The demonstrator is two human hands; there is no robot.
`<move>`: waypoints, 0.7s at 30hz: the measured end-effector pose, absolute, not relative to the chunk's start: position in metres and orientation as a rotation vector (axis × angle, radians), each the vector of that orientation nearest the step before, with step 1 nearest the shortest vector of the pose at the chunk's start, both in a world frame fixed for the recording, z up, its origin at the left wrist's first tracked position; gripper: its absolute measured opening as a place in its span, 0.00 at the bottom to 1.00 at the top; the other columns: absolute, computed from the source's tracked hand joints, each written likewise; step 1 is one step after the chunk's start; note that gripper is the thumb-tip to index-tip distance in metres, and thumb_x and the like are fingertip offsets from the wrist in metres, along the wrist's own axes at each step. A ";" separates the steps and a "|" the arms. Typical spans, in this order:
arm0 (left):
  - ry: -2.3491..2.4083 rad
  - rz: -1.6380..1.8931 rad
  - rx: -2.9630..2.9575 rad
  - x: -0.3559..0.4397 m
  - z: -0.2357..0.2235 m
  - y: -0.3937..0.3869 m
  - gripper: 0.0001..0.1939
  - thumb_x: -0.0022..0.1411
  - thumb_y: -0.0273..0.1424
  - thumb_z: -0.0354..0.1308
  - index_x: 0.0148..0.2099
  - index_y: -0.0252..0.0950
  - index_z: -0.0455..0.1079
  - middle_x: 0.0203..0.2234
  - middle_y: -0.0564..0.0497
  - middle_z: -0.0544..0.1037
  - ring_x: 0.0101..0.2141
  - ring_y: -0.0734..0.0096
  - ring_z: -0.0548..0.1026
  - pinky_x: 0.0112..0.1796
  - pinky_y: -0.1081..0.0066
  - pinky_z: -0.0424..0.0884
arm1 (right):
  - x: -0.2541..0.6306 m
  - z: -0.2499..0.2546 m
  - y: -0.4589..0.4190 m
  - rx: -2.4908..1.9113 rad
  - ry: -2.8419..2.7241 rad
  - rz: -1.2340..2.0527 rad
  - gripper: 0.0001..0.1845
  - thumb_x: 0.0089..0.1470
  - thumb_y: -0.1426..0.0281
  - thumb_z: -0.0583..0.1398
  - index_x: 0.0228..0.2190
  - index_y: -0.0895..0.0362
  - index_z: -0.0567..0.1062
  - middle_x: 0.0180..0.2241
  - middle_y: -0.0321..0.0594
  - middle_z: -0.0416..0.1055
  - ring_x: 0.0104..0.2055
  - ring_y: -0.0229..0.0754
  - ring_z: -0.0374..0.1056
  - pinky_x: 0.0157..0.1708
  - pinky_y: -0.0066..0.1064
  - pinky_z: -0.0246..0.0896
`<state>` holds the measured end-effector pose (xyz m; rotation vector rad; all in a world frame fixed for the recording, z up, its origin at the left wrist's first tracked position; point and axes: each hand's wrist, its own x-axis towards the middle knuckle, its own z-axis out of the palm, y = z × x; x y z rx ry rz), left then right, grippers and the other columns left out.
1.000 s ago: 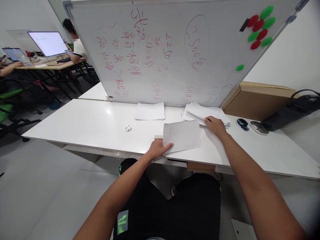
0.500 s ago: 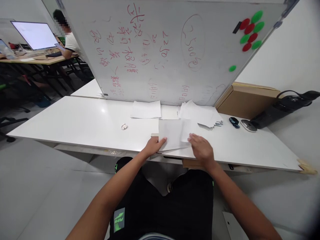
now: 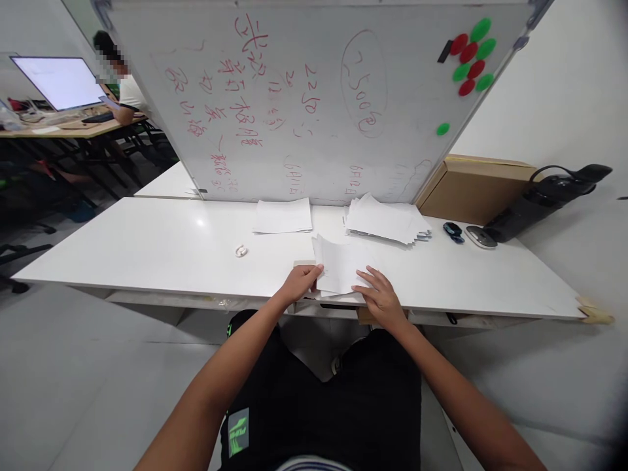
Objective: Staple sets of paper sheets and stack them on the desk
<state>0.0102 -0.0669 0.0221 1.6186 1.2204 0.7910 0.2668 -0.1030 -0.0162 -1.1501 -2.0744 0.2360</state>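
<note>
In the head view, white paper sheets [image 3: 338, 267] lie in front of me at the table's near edge, their left side lifted a little. My left hand [image 3: 300, 282] pinches their left edge, thumb on top. At the right edge, my right hand [image 3: 383, 299] rests with fingers spread, the fingertips touching the paper. A small pale block [image 3: 305, 263] shows partly behind my left hand. Farther back are a neat pile of white paper [image 3: 283, 216] and, to its right, a fanned stack of sheets [image 3: 385, 219].
A whiteboard [image 3: 275, 98] stands across the back of the white table [image 3: 161, 242]. A small white ring-shaped item [image 3: 241, 251] lies left. At right are a mouse [image 3: 481, 237], a dark small object [image 3: 452, 231], a black bottle [image 3: 544, 199] and a cardboard box [image 3: 478, 190]. Another person sits far left.
My right hand has moved left and spread its fingers on the sheets. The small piece between the two back piles no longer shows. The view has shifted slightly.
</note>
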 end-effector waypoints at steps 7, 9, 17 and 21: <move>1.310 0.778 1.703 0.011 0.015 -0.067 0.24 0.63 0.47 0.44 0.22 0.37 0.61 0.16 0.55 0.66 0.22 0.72 0.67 0.25 0.72 0.61 | 0.268 -0.023 -0.101 -1.266 -2.089 0.164 0.15 0.56 0.70 0.54 0.39 0.46 0.78 0.58 0.36 0.62 0.65 0.52 0.48 0.62 0.57 0.41; 1.354 0.772 1.748 0.012 0.015 -0.068 0.23 0.63 0.47 0.43 0.22 0.37 0.59 0.16 0.56 0.65 0.22 0.72 0.66 0.25 0.73 0.59 | 0.266 -0.023 -0.103 -1.311 -1.986 0.209 0.15 0.56 0.68 0.54 0.41 0.48 0.78 0.61 0.37 0.59 0.66 0.53 0.47 0.62 0.55 0.41; 1.461 0.807 1.974 0.011 0.013 -0.072 0.23 0.66 0.45 0.40 0.22 0.37 0.53 0.18 0.56 0.61 0.24 0.72 0.63 0.26 0.73 0.54 | 0.255 -0.011 -0.095 -1.603 -1.283 0.538 0.26 0.55 0.54 0.54 0.53 0.50 0.69 0.64 0.43 0.48 0.65 0.53 0.47 0.61 0.47 0.48; 1.494 0.779 2.163 0.014 0.009 -0.080 0.22 0.67 0.44 0.39 0.24 0.38 0.56 0.19 0.54 0.63 0.23 0.71 0.63 0.26 0.72 0.54 | 0.258 -0.013 -0.089 -1.601 -1.233 0.586 0.32 0.55 0.52 0.54 0.58 0.49 0.62 0.66 0.42 0.43 0.67 0.52 0.41 0.63 0.48 0.43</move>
